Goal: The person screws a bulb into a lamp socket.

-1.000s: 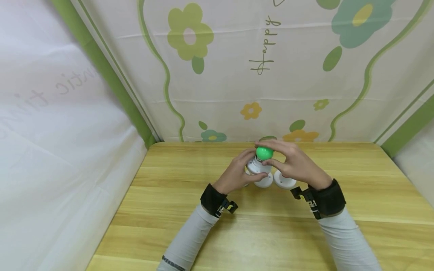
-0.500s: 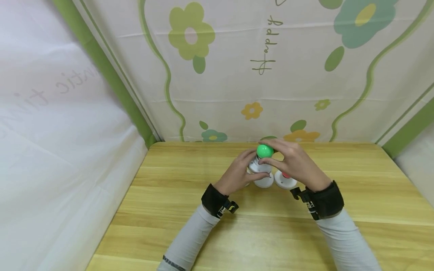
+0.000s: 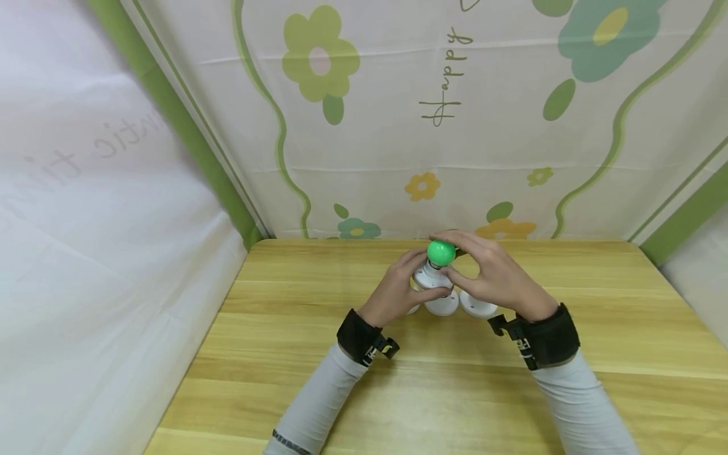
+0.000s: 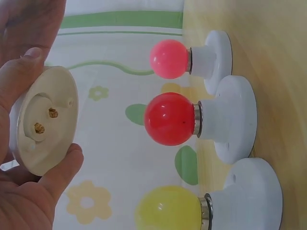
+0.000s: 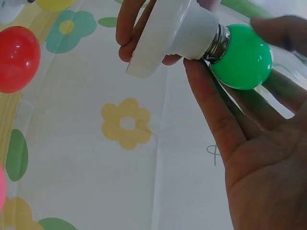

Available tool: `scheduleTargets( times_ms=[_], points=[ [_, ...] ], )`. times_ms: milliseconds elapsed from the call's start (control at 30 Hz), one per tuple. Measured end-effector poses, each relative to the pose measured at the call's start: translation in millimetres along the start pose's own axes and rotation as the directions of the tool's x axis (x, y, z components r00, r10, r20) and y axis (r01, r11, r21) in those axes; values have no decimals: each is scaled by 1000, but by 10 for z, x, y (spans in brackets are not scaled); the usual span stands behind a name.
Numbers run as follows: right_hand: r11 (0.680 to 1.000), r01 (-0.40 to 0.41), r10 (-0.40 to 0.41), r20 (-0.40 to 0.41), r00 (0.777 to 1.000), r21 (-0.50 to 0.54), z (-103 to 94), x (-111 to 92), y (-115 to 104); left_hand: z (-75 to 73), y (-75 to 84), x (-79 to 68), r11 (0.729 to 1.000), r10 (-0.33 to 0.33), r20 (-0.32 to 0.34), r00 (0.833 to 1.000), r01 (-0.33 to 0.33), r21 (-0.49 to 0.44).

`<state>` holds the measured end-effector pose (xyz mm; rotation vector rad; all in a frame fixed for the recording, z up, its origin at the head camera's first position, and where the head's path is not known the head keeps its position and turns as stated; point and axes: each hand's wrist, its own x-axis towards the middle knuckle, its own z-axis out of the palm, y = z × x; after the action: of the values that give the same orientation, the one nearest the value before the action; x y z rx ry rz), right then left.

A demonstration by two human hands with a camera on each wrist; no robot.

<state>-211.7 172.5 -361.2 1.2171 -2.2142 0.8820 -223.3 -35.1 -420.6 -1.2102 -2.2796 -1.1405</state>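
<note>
A white lamp holder (image 3: 430, 276) is raised above the table, tilted, and my left hand (image 3: 394, 289) grips its round base by the edge. In the left wrist view the base's underside (image 4: 57, 129) shows two brass-coloured screws. A green light bulb (image 5: 244, 57) sits at the holder's mouth with part of its metal screw thread showing. My right hand (image 3: 497, 272) holds this bulb, fingers over its far side and thumb at its near side by the neck. How deep the thread sits inside the holder is hidden.
On the wooden table (image 3: 318, 354), close by the hands, stand white holders with a pink bulb (image 4: 169, 59), a red bulb (image 4: 169, 119) and a yellow bulb (image 4: 170, 211). A flower-printed curtain (image 3: 370, 126) hangs behind the table's far edge.
The green bulb and holder have shifted slightly left since half a second ago. My right fingers and thumb have changed position a little on the bulb. The left hand keeps its grip.
</note>
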Motion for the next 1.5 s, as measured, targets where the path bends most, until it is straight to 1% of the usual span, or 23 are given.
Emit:
scheduleTargets(
  times_ms=[233,400,533,633,767,933,1100,1267,1500],
  points=[
    [1000,-3,2,-26,1000,-30,-12,-2,-7,3,2,0,1000,8,-14,1000,-8,-4],
    [998,-36,35,-22,999,-42,-11,-5,10,13,9,-3,1000,-2,-20,1000,2,-14],
    [996,-70,71,15,997,-48,-26,-19,20,11,12,-2,1000,-11,-16,1000,10,-13],
    [996,-88,89,47,995,-33,-50,-27,12,6,12,3,1000,-17,-12,1000,17,-9],
    [997,-73,72,56,996,22,-79,-30,-3,-2,16,5,1000,-18,-9,1000,17,-16],
    [998,-35,34,19,999,52,-82,-23,-17,-5,22,6,999,-13,-8,1000,13,-34],
    [1000,-8,8,-8,1000,14,-61,-16,-22,10,11,11,999,11,-16,1000,-11,-33],
    [999,-30,30,-20,999,-10,-55,-16,-5,26,6,12,999,21,-22,1000,-21,-26],
    [995,-72,71,-15,997,-67,-65,-8,9,42,11,6,999,0,-15,1000,-1,-35]
  ],
)
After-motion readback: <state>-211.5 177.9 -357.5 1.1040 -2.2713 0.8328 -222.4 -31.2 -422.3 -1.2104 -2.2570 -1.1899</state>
